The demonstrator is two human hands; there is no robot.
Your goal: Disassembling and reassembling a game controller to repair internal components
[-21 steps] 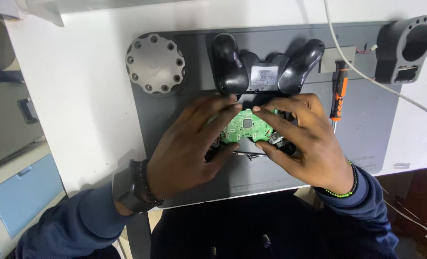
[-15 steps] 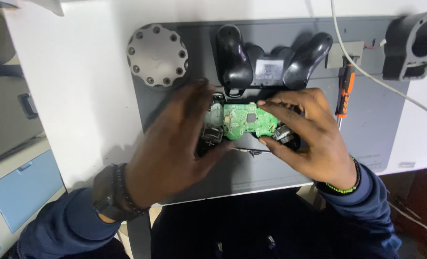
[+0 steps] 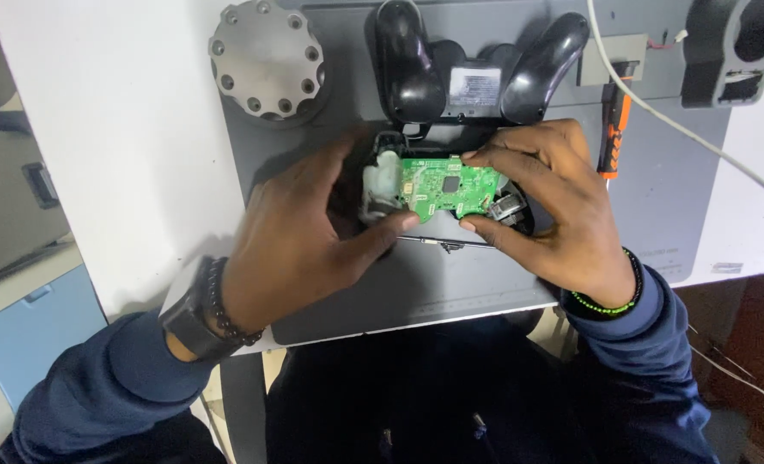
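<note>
Both grips pinched the green circuit board: left hand, right hand; we had the black controller shell off, board not yet free.

Just one view here: a head-worn camera looks almost straight down, pretty close, over the grey rubber work mat on the white tabletop. The wearer's dark blue sleeves enter from the bottom edge.

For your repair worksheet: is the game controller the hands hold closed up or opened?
Opened: the green circuit board lies bare between the left hand and right hand, with a black controller shell lying apart above.
</note>
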